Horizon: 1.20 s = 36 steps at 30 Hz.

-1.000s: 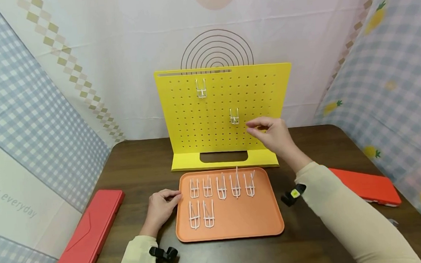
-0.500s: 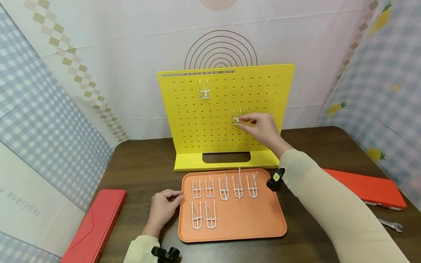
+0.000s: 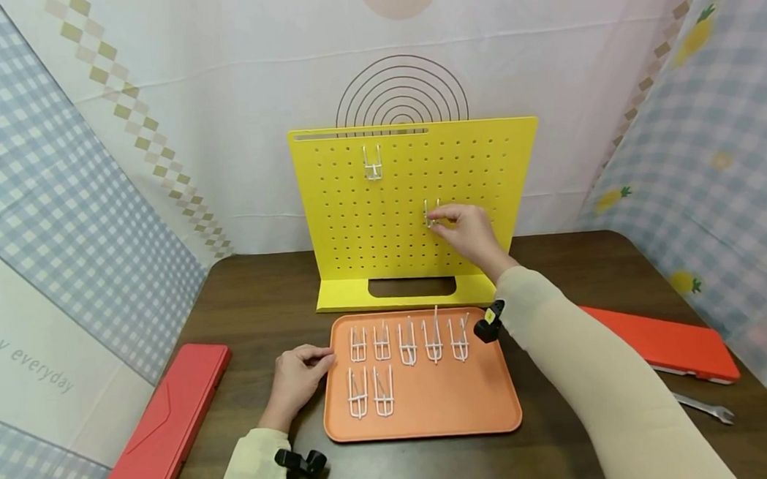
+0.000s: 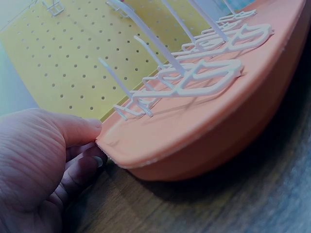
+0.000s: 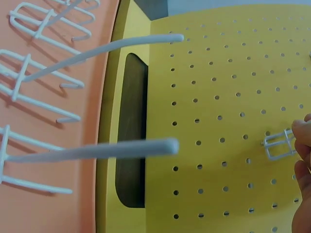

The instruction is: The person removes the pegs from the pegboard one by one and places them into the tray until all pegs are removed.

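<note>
A yellow pegboard (image 3: 397, 246) stands on its base at the back of the table. My right hand (image 3: 469, 230) is at its middle, thumb and forefinger pinching a white wire hook (image 5: 278, 148) set against the board. Part of that hook is covered by the fingers. Another white wire hook (image 3: 373, 168) hangs higher up and to the left. In front lies an orange tray (image 3: 447, 411) holding several white wire hooks (image 3: 434, 345) in two rows. My left hand (image 3: 297, 380) grips the tray's left rim, thumb on top and fingers beneath, as the left wrist view shows.
A long red case (image 3: 161, 429) lies at the left on the dark wooden table (image 3: 262, 298). At the right are an orange-red case (image 3: 660, 340) and a metal wrench (image 3: 713, 411), both partly behind the right sleeve. Patterned cloth (image 3: 251, 130) hangs behind and at both sides.
My right hand has moved left from beside the lower hook and now pinches it. The left hand stays at the tray rim. The head view has shifted slightly.
</note>
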Available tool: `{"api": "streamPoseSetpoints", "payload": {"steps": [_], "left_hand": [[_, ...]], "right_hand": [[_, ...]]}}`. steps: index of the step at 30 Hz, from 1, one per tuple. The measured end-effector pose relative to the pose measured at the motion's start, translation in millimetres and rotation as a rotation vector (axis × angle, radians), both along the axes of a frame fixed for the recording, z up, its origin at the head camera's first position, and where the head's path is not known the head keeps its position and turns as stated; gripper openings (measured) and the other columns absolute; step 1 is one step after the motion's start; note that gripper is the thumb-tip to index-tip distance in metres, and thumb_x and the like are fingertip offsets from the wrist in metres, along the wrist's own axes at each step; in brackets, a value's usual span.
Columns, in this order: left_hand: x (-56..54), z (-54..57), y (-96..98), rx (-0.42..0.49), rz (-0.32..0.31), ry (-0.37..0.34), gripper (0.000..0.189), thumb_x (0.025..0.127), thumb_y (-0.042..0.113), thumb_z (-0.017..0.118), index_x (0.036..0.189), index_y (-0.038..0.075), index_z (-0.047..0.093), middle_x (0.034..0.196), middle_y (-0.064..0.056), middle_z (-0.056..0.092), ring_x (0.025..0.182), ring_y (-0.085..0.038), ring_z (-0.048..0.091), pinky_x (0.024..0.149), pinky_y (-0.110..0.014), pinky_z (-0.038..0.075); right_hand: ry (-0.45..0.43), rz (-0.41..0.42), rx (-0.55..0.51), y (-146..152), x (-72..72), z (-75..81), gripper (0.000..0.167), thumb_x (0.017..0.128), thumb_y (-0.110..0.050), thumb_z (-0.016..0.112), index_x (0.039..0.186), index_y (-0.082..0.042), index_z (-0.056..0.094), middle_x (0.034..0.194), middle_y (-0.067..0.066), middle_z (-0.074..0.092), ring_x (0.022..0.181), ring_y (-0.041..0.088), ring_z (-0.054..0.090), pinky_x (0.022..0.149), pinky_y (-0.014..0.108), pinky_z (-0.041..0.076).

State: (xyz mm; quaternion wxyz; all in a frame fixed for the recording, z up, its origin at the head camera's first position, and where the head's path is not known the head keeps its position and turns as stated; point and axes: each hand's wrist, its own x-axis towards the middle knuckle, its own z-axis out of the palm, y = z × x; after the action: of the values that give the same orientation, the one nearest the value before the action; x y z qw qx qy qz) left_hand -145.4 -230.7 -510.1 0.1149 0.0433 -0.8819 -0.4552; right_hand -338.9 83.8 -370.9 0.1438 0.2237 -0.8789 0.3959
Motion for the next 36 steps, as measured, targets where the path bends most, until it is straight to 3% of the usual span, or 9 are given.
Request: {"api": "streamPoseSetpoints", "payload": {"steps": [15, 36], "left_hand": [[-1.4, -2.2, -0.8, -0.004, -0.006, 0.012, 0.009, 0.082, 0.018, 0.078, 0.090, 0.015, 0.079, 0.089, 0.003, 0.071, 0.079, -0.011, 0.066, 0.067, -0.026, 0.053], [-0.4, -0.9, -0.2, -0.006, 0.004, 0.002, 0.008, 0.083, 0.018, 0.078, 0.090, 0.015, 0.079, 0.087, 0.003, 0.071, 0.078, -0.011, 0.065, 0.067, -0.026, 0.052]], "right_hand": [[-0.004, -0.030, -0.024, -4.5, -1.2, 0.2, 0.018, 0.086, -0.009, 0.072, 0.103, -0.014, 0.077, 0.107, 0.001, 0.072, 0.108, 0.017, 0.063, 0.087, 0.035, 0.052], [0.051, 0.021, -0.110, -0.2, 8.4, 7.0, 0.017, 0.086, -0.008, 0.072, 0.102, -0.013, 0.078, 0.102, 0.002, 0.073, 0.098, 0.014, 0.067, 0.074, 0.030, 0.055]]}}
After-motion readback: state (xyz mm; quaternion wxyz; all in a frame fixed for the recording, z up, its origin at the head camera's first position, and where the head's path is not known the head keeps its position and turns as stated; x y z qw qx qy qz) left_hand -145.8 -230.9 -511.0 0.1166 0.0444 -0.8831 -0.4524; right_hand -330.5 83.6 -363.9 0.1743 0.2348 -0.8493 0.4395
